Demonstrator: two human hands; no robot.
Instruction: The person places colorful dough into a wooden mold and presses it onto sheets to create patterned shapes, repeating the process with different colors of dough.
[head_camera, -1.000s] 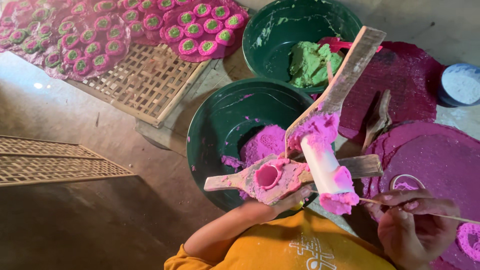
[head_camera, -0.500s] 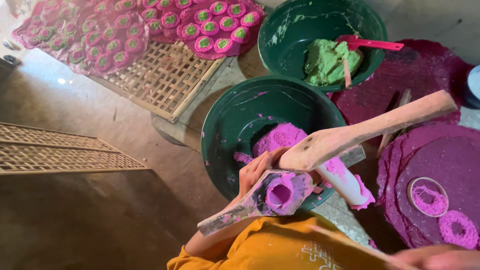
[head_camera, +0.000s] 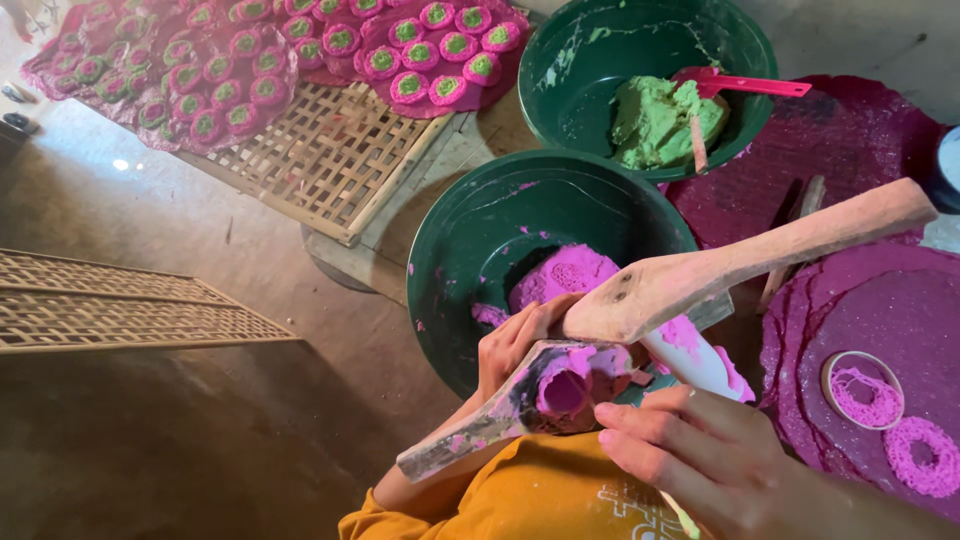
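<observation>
Hands first: my left hand (head_camera: 515, 345) is clenched around the wooden press (head_camera: 560, 385), gripping it near the pink-filled cup at its middle, with the lower arm of the press running off toward 7 o'clock. My right hand (head_camera: 690, 455) sits at the bottom of the view around 5 o'clock, fingers (head_camera: 640, 420) spread loose and touching the rim of that cup; it looks released rather than gripping, though a thin stick (head_camera: 680, 515) shows just under the palm and I cannot tell whether it is held. The upper handle (head_camera: 760, 260) of the press slants up toward 2 o'clock. A white tube (head_camera: 695, 365) smeared pink pokes out between the two arms. Right behind the press, a green bowl (head_camera: 470, 250) holds pink dough (head_camera: 565, 275). At 12 o'clock a second green bowl (head_camera: 600, 50) holds green dough (head_camera: 655, 120) with a pink spatula (head_camera: 750, 85) resting in it. At 10 o'clock a bamboo tray (head_camera: 320, 160) carries rows of pink and green cakes (head_camera: 410, 85). At 3 o'clock two pink rings (head_camera: 895, 425) lie on a purple sheet (head_camera: 860, 300)
</observation>
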